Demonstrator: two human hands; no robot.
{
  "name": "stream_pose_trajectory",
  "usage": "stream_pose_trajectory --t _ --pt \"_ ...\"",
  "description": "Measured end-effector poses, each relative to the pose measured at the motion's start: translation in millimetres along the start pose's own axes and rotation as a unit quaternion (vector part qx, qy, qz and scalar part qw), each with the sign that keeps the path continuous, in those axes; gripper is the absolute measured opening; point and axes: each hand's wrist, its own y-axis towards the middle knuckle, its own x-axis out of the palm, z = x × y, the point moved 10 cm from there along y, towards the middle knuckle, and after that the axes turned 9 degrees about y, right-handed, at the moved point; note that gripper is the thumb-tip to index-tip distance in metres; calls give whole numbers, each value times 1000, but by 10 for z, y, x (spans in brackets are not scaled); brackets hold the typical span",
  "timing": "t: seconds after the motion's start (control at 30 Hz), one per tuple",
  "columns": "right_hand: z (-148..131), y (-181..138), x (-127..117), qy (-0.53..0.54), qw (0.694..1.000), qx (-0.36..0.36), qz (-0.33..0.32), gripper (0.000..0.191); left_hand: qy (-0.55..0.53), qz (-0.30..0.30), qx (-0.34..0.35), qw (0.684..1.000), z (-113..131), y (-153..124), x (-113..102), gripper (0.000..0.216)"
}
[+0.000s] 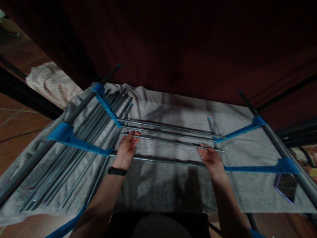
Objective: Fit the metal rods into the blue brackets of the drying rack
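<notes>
Grey metal shows in the thin metal rod (170, 142), which runs crosswise between both hands, above a pale grey cloth (163, 188). The left hand (127, 143), palm turned up, pinches it close to its left end, thumb against curled fingers, with a short tip showing past the fingers. The right hand (210, 157), also palm up, grips it between thumb and loosely bent fingers nearer the other end, leaving a longer piece jutting out to the right. Neither hand is spread wide. A black wristband (117, 171) circles the left wrist.

Just beyond the held rod, two similar rods, the farther rod (170, 128) and the nearer rod (168, 133), span from the left rear blue bracket (106, 105) to the right rear blue bracket (241, 131). On the near side, a front crossbar (170, 161) reaches between the left front blue bracket (79, 141) and the right front blue bracket (260, 169); the left forearm passes over it. These brackets sit on a left grey tube (80, 108) and a right grey tube (273, 140). Loose tubes (97, 122) lie bunched on the cloth at left, and a purple-edged phone (287, 187) at right.
</notes>
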Motion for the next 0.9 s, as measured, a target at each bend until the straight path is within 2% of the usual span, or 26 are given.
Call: stream_pose_trajectory --t 0.17,0.43,0.67,0.9 --pt "-105 -190 -53 2 1000 10 3 17 -19 -14 -8 1000 75 -132 -1 16" --pt "-117 -363 -295 10 1000 -3 6 14 -22 -48 7 999 95 -395 -62 15" --pt "-78 -438 -375 -1 1000 -21 1 12 -29 -34 5 999 107 -458 -141 20" --pt "-43 -460 -403 19 999 -31 -11 13 -25 -47 7 999 78 -450 -140 21"
